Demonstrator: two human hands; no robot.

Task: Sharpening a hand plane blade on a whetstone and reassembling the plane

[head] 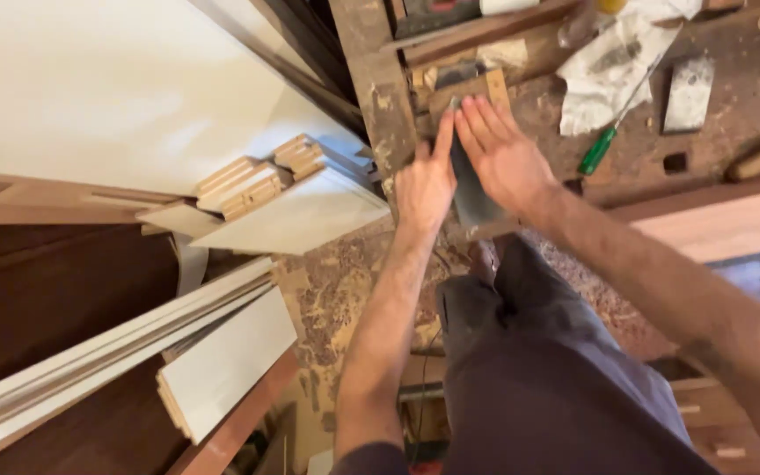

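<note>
Grey flat blade (472,198) pressed on worn workbench (732,97) under spread left hand (426,180) and right hand (499,149); best kept flat, pressure even.

The worn wooden table (732,97) carried a green-handled screwdriver (613,123), a crumpled white cloth (604,75), a flat grey block (688,92) and a dark flat stone (472,198) at its front edge.

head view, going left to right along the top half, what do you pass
large white panel → stack of small wood blocks → left hand → right hand, both pressing on a dark flat piece → green-handled screwdriver → grey flat block
</note>
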